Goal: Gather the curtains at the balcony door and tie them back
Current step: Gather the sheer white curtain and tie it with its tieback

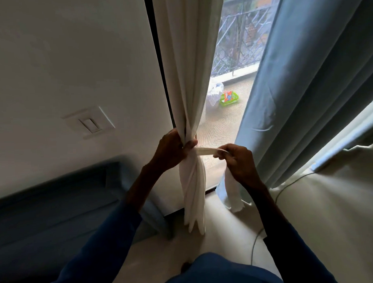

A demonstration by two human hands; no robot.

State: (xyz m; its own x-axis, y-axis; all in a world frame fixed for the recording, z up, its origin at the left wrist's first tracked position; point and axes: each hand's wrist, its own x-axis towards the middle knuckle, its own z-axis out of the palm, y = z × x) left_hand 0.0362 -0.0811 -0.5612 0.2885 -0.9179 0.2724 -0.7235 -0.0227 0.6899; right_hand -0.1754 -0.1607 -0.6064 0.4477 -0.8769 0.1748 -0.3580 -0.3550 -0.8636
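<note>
A big blue curtain hangs on the right, and its top is cut off. The white curtain hangs by the left edge of the door, bunched up in the middle. The left hand grips that bunch tight. The right hand pinches a thin cloth strip that runs to the bunch. The strip's far end hides behind the left thumb. A small green pack outside looks blurry.

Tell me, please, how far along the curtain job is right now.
Done: the white curtain is gathered into a bunch, gripped by the left hand. In hand: the right hand pulls a tie strip taut from that bunch; no finished knot shows. Left: securing the tie, then the blue curtain, hanging loose and untied.
</note>
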